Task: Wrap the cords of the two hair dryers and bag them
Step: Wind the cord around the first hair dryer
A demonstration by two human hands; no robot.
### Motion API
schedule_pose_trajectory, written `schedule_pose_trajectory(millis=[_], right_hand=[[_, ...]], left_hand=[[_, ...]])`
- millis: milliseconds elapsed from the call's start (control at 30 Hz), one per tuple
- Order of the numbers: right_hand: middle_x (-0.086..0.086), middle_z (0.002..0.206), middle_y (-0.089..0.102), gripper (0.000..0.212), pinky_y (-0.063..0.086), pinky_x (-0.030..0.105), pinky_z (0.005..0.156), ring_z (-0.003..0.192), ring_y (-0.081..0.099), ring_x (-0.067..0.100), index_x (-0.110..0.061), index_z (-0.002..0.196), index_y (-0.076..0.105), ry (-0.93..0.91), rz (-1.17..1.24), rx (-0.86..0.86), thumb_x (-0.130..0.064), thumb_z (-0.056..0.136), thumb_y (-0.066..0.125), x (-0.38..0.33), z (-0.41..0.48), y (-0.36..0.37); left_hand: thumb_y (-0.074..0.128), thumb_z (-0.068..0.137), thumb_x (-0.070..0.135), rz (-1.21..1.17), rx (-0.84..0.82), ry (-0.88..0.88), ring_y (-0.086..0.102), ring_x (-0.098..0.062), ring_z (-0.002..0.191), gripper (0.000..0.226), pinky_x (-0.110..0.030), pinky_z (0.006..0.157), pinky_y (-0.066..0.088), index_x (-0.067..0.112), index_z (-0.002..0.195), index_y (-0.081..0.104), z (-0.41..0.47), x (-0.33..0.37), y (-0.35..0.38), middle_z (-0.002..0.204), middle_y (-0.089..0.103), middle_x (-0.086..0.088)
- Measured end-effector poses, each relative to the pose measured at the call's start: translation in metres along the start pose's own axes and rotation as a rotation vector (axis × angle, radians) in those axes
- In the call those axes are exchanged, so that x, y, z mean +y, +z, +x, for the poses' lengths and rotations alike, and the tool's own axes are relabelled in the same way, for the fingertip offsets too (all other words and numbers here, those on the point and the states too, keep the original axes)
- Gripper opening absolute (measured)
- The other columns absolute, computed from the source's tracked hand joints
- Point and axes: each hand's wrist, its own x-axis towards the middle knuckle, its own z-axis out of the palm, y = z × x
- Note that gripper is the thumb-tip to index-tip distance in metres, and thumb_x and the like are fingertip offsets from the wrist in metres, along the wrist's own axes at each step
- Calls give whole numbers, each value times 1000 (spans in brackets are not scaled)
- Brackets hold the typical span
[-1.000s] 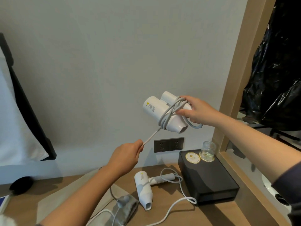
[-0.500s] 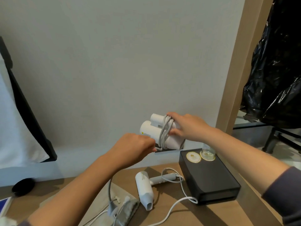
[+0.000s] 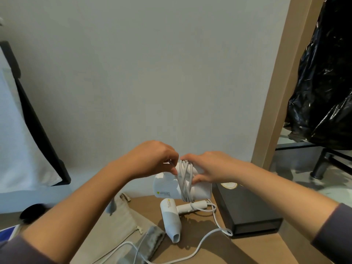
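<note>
I hold a folded white hair dryer (image 3: pixel 167 187) in the air above the wooden table, its grey-white cord (image 3: pixel 185 178) wound several times around the body. My right hand (image 3: pixel 209 167) grips the dryer over the coils. My left hand (image 3: pixel 152 159) pinches the cord's free end at the top left of the dryer. A second white hair dryer (image 3: pixel 171 218) lies on the table below, its cord (image 3: pixel 207 239) loose and trailing toward the front. A beige drawstring bag (image 3: pixel 123 221) lies flat at the left, with a grey pouch (image 3: pixel 154 239) on it.
A black box (image 3: pixel 247 210) with a round gold-rimmed coaster sits on the wooden table (image 3: pixel 257 250) at the right. A wooden post (image 3: pixel 280 82) rises beside it, with a black plastic bag (image 3: pixel 323 92) beyond. A dark round object (image 3: pixel 32 213) rests at the far left.
Both hands have come down and together with the dryer. My left hand moved from pulling the cord taut below to the top of the dryer, and more coils now circle the body.
</note>
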Motion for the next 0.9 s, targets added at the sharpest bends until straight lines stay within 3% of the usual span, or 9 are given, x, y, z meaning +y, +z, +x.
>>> schedule_pose_trajectory(millis=[233,367,467,567,733,900], right_hand=[[0,114,67,69,46,35,76,101,61,23,-38,144,26,-42,5,30,-56,87,61,2,1,-3],[1,113,67,70,41,34,71,100,61,25,-38,145,26,-79,-15,3,-58,87,59,-1,-6,1],[0,109,68,69,42,32,68,94,62,23,-39,143,26,-102,-5,9,-58,87,60,-3,-10,3],[0,111,68,68,52,37,75,88,62,21,-38,140,24,-110,16,18,-59,86,60,-7,-13,2],[-3,98,66,69,50,36,73,77,57,20,-28,138,25,-63,70,42,-56,87,62,-11,-21,-8],[-2,118,67,71,49,31,72,74,52,15,-34,128,14,-79,110,61,-55,84,66,-17,-29,-10]], left_hand=[[64,76,62,136,65,-77,47,-16,63,38,-27,54,33,25,73,56,4,-6,-8,72,62,7],[59,90,44,74,120,-25,60,-20,78,21,-27,58,36,24,87,65,5,-13,-14,87,68,7],[60,84,55,83,178,-38,49,-17,63,33,-26,54,32,23,77,63,4,-17,-16,70,61,7],[60,80,59,108,233,-83,42,-19,58,40,-26,52,31,20,70,61,5,-23,-17,61,52,7],[56,93,38,56,254,-108,56,-23,70,23,-29,54,34,18,84,64,4,-29,-11,79,63,5],[57,83,58,-15,261,-211,43,-10,55,38,-25,49,28,20,74,56,6,-37,-8,57,45,11]])
